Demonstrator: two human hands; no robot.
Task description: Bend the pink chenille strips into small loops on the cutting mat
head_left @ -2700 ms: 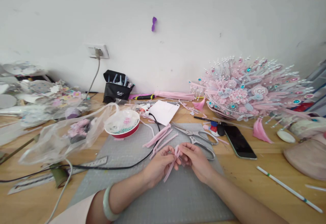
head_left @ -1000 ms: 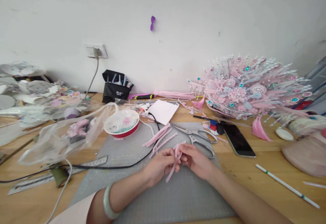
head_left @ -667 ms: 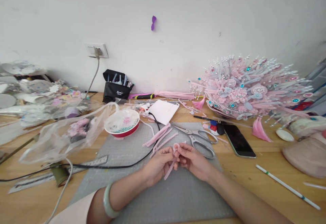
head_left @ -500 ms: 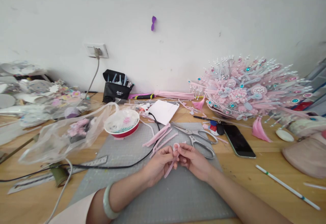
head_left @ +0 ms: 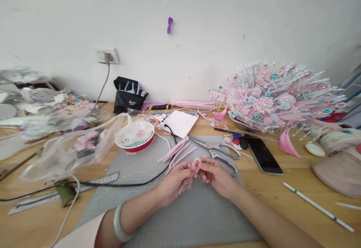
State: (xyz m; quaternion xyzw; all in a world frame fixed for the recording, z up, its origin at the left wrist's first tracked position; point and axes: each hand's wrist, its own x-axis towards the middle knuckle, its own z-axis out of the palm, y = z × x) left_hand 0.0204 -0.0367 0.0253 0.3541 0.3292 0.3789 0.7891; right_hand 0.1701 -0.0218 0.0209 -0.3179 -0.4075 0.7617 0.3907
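A pink pipe cleaner, bent into a small loop at its upper end, is pinched between both hands above the grey cutting mat. My left hand is closed on it, with most of its tail hidden by the fingers. Thumb and forefinger of my right hand grip the loop from the other side. Just beyond the hands lie several loose pink pipe cleaners. Silver scissors rest partly open behind my right hand.
A black cable crosses the mat at left, near a red-rimmed bowl of beads. At right are a phone and a white stick. A large pink beaded headdress stands behind, with a black pouch by the wall.
The fingers have shifted on the pipe cleaner; its loop now shows more openly between them. The tail that hung below is now mostly covered by my left hand.
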